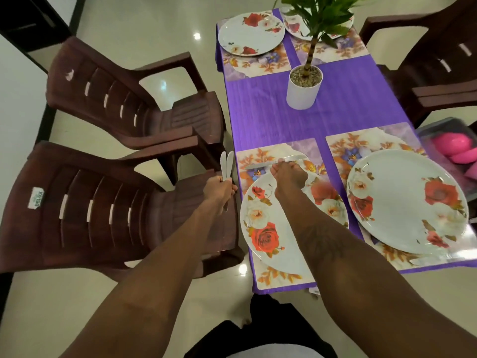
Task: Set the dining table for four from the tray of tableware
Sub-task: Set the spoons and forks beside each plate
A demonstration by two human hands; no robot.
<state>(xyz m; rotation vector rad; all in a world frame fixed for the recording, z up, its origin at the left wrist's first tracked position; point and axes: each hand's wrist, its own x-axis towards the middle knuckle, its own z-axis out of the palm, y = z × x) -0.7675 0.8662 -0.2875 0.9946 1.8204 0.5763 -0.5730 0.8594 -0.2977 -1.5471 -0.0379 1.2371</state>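
Head view. Nearest us is dark clothing [258,329] at the bottom edge, then the left forearm [154,267] and right forearm [348,267] stretched forward.

We see the left hand [219,189] curled round a bunch of knives [226,162], blades up. It is over the gap between the near chair [90,210] and the desk [271,117]. At least two blades show; the exact count is unclear.

The right hand [287,177] is over the near-left plate [265,228], fingertips pinching one knife [294,158] about mid-length. That knife lies crosswise over the near-left mat [247,157], just beyond the plate's far rim. We cannot tell if it touches the mat.

The near-right plate [405,202] sits on the near-right mat [340,148], just beside. Both plates are white with red flowers. A purple cloth covers the desk. Mid-desk a white pot [304,94] stands upright with a green plant [317,11].

At the far end the far-left plate [251,33] lies on a far mat [255,64]. A far-right plate [294,28] is partly hidden behind the leaves.

A second chair [116,94], brown too, stands left of the desk beyond the near one. A third chair [426,60] is on the right side. At the right edge, beside the desk, a grey tray [438,126] holds pink things [454,148]; we cannot tell what they are.
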